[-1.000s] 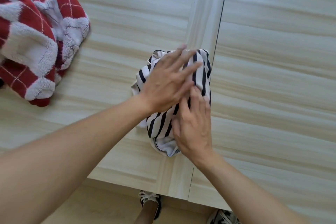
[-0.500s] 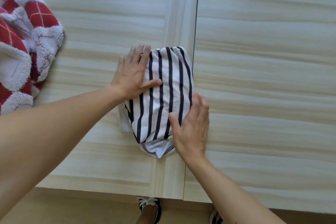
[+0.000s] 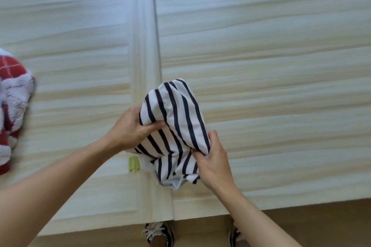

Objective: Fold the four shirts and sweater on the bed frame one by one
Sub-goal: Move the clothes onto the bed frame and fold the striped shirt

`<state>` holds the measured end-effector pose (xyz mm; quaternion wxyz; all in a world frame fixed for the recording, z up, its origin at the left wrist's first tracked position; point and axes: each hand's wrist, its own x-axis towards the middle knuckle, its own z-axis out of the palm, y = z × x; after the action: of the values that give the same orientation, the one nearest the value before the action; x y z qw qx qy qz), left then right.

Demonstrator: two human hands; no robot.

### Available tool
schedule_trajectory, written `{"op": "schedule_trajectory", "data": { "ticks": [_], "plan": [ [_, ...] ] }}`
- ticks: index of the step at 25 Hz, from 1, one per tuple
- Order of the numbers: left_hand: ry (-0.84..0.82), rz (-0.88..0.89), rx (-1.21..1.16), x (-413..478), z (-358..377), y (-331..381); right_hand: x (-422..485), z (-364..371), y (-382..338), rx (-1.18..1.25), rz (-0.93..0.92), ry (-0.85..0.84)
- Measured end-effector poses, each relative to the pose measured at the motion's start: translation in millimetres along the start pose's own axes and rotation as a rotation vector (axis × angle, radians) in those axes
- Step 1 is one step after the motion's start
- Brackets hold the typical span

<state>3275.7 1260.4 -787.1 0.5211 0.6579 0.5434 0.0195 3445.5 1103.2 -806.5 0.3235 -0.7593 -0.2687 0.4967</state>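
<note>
Head view shows the striped shirt (image 3: 176, 126) in the middle of the frame on the bed frame (image 3: 261, 66), with the left hand (image 3: 130, 128) and right hand (image 3: 212, 160) both pinching its sides.

Sweater (image 3: 14, 106) cut by left edge

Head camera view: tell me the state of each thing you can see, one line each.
striped shirt: folded into a bunched bundle, held from both sides.
left hand: grips the shirt's left side, thumb on top.
right hand: pinches the shirt's near right edge.
red and white sweater: unfolded heap at the left edge, partly out of frame.
bed frame: wooden panels, bearing both garments.
</note>
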Motion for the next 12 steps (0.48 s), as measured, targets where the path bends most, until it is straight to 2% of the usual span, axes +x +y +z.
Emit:
{"op": "schedule_trajectory", "data": {
  "ticks": [6,12],
  "plan": [
    [-0.249,0.210,0.130,49.2,161.8,150.1,-14.5,-214.6,70.6,0.114,0.180,0.125],
    [-0.383,0.302,0.194,131.6,333.8,315.9,14.0,-422.0,122.0,0.163,0.218,0.403]
  ]
}}
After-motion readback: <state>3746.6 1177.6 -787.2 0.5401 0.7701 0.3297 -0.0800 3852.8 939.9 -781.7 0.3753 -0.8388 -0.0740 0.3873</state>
